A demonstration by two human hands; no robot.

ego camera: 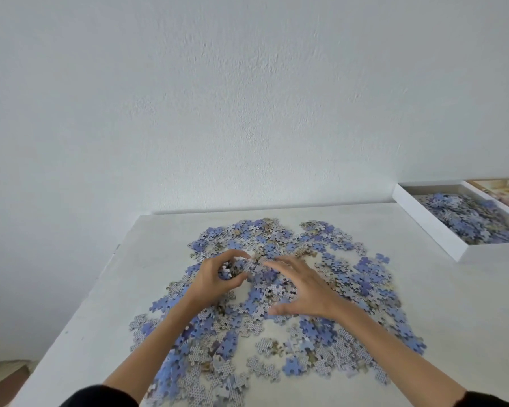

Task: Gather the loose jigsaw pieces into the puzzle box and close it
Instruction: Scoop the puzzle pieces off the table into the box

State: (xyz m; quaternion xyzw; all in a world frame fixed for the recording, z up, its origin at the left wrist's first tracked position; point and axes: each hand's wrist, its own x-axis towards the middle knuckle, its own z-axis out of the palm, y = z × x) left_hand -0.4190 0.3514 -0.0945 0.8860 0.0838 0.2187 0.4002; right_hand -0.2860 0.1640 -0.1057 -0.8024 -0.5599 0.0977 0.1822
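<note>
Blue and grey jigsaw pieces (359, 277) are spread on the worktop (453, 304) well left of the open, part-filled box (429, 223), so the right hand (304, 289), spread over them, is judged nearer it than the left hand (218, 279), curled round a clump.

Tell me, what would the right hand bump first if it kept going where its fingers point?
Probably the left hand, which grips a clump of blue and grey cardboard jigsaw pieces just ahead of the right hand; height is unclear.
</note>
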